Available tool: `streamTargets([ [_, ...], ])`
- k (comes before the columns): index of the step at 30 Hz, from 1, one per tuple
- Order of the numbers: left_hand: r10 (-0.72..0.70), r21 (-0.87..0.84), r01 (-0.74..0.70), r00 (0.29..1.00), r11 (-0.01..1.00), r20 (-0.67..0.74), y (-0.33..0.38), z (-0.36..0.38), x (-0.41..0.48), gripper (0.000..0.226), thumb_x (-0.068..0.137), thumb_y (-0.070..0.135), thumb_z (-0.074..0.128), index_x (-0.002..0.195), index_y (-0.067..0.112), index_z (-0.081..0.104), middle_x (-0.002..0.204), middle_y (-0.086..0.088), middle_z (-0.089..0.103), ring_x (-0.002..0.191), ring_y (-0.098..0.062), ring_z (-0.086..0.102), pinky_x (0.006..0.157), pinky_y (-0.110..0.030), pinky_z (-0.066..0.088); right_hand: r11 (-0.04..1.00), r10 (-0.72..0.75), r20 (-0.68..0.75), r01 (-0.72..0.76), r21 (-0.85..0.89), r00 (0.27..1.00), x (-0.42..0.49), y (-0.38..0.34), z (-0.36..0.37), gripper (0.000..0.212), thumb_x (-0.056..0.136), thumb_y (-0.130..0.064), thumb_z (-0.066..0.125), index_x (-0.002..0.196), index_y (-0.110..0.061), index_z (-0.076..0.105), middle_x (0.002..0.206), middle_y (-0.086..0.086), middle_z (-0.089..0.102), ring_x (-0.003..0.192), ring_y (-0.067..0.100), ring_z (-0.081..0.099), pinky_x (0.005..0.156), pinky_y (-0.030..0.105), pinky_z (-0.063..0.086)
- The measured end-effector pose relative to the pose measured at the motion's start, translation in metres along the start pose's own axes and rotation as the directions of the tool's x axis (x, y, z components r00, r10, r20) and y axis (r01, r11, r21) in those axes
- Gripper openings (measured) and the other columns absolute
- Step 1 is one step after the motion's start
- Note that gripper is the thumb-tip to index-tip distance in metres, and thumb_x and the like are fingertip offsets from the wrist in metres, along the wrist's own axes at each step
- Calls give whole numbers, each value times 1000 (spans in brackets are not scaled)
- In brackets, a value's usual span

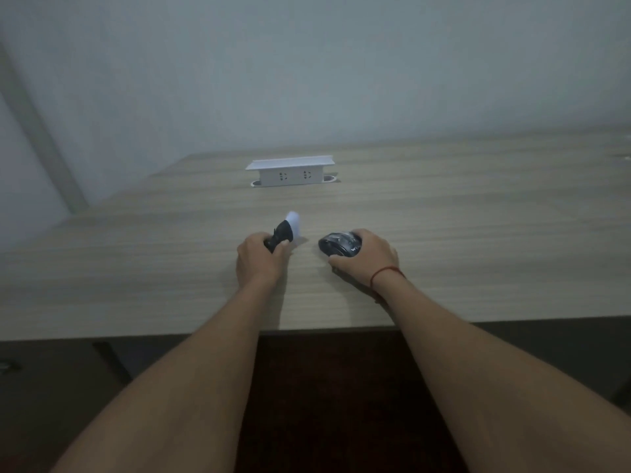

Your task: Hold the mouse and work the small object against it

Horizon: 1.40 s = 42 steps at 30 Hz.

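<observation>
My left hand (257, 259) grips a small black object with a white tip (286, 228), which sticks up and away from my fingers; what it is I cannot make out. My right hand (367, 259) curls round a black computer mouse (339, 245) lying on the wooden desk (478, 233). A red string is tied round my right wrist. The two hands are close together near the middle of the desk, a short gap between them.
A white pop-up socket box (290, 172) with two outlets stands raised from the desk further back. A plain pale wall rises behind. The desk's front edge runs across below my forearms, with dark space and a drawer unit (51, 387) beneath.
</observation>
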<state>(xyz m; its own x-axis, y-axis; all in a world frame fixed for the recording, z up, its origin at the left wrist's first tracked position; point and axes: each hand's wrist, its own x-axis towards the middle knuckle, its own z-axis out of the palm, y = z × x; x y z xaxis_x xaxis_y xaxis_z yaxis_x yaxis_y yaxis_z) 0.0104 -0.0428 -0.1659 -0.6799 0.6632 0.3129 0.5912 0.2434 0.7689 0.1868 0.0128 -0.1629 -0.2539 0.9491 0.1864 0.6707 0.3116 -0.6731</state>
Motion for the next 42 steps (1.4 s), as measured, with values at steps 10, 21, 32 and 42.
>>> streamTargets([
  [10, 16, -313, -33, 998, 949, -57, 25, -1, 9, 31, 86, 32, 72, 91, 2, 74, 77, -6, 64, 71, -19, 57, 63, -22, 45, 999, -21, -18, 20, -37, 1000, 1, 0, 2, 63, 65, -57, 71, 118, -27, 58, 113, 0, 67, 107, 24, 60, 102, 43, 44],
  [21, 257, 32, -263, 957, 964, 133, 58, 26, -1, 38, 101, 32, 48, 115, -3, 53, 111, -18, 56, 106, -35, 56, 78, -35, 39, 998, -53, -16, 53, -29, 998, 8, 6, 12, 52, 65, -58, 66, 108, -30, 57, 97, -2, 68, 93, 23, 63, 96, 45, 50],
  [32, 135, -103, -132, 991, 986, 22, 47, 24, -6, 39, 99, 30, 53, 113, -6, 58, 118, -24, 61, 109, -36, 57, 85, -37, 42, 997, -56, -52, 54, -46, 997, 6, 5, 13, 52, 65, -65, 68, 101, -28, 61, 93, -3, 68, 90, 22, 64, 90, 44, 53],
  [42, 194, -199, -184, 981, 963, 31, 49, 21, -6, 31, 96, 31, 57, 101, 0, 62, 96, -14, 63, 94, -31, 61, 73, -31, 44, 997, -40, -72, 35, -62, 997, 7, 4, 12, 53, 66, -63, 73, 101, -25, 64, 92, -1, 68, 86, 22, 62, 84, 39, 53],
])
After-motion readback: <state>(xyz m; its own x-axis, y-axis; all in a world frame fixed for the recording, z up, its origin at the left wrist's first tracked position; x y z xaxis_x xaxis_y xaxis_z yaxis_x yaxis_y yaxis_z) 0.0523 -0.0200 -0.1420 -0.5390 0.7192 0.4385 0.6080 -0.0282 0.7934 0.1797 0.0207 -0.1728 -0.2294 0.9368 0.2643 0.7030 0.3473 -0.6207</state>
